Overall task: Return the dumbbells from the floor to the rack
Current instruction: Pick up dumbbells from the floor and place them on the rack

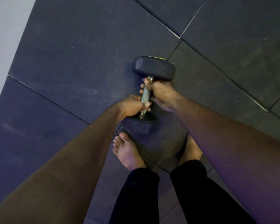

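A black hex dumbbell (153, 68) with a knurled metal handle lies over the dark rubber floor just ahead of my feet, one head far, the other head near my toes. My left hand (131, 107) grips the lower part of the handle, fingers curled round it. My right hand (160, 92) grips the upper part of the handle from the right, thumb and fingers wrapped round the bar. Whether the dumbbell rests on the floor or is slightly lifted cannot be told. No rack is in view.
Dark rubber floor tiles (71, 62) with pale seams fill the view. A light wall or floor strip (5, 29) runs along the left edge. My bare left foot (128, 152) and right foot (191, 152) stand right behind the dumbbell.
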Demonstrator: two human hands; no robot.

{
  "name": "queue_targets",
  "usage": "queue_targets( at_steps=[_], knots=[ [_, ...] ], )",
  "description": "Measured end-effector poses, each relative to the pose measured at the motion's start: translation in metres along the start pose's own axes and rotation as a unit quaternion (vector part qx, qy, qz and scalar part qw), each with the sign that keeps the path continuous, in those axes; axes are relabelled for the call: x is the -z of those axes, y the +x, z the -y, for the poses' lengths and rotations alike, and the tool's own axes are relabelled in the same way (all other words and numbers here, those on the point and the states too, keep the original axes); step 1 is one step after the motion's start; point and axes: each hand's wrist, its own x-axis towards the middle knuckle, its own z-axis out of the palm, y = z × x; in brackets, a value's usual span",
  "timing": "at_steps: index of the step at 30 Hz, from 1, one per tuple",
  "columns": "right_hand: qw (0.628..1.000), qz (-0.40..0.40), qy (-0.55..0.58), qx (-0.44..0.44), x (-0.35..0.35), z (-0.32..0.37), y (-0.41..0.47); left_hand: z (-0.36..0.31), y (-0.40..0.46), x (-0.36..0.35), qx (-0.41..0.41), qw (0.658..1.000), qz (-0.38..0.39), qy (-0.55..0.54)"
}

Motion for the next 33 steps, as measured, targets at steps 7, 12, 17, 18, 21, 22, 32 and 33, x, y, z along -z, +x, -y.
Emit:
queue_targets(
  at_steps=[7,12,17,18,21,22,32,33],
  knots=[
    [0.998,0.041,0.006,-0.044,0.005,0.008,-0.003,-0.01,-0.011,-0.001,-0.001,0.999,0.037,0.02],
    [1.0,0.017,0.004,-0.011,0.007,-0.004,-0.036,0.0,-0.03,-0.019,-0.05,0.998,-0.041,-0.009],
    [0.977,-0.009,-0.114,0.181,0.016,-0.008,-0.085,-0.017,-0.069,-0.027,-0.087,0.991,-0.071,-0.069],
    [0.966,-0.007,-0.132,0.223,0.017,-0.004,-0.097,-0.02,-0.077,-0.029,-0.096,0.989,-0.079,-0.076],
    [0.939,-0.006,-0.178,0.295,0.015,0.01,-0.135,-0.031,-0.106,-0.032,-0.124,0.984,-0.094,-0.086],
    [0.937,-0.008,-0.186,0.296,0.015,0.014,-0.146,-0.035,-0.116,-0.032,-0.13,0.982,-0.104,-0.084],
    [0.927,0.041,-0.152,0.339,0.005,0.062,-0.251,-0.085,-0.225,-0.032,-0.168,0.976,-0.131,-0.032],
    [0.924,0.049,-0.151,0.349,0.003,0.068,-0.265,-0.092,-0.238,-0.034,-0.162,0.977,-0.136,-0.021]
  ],
)
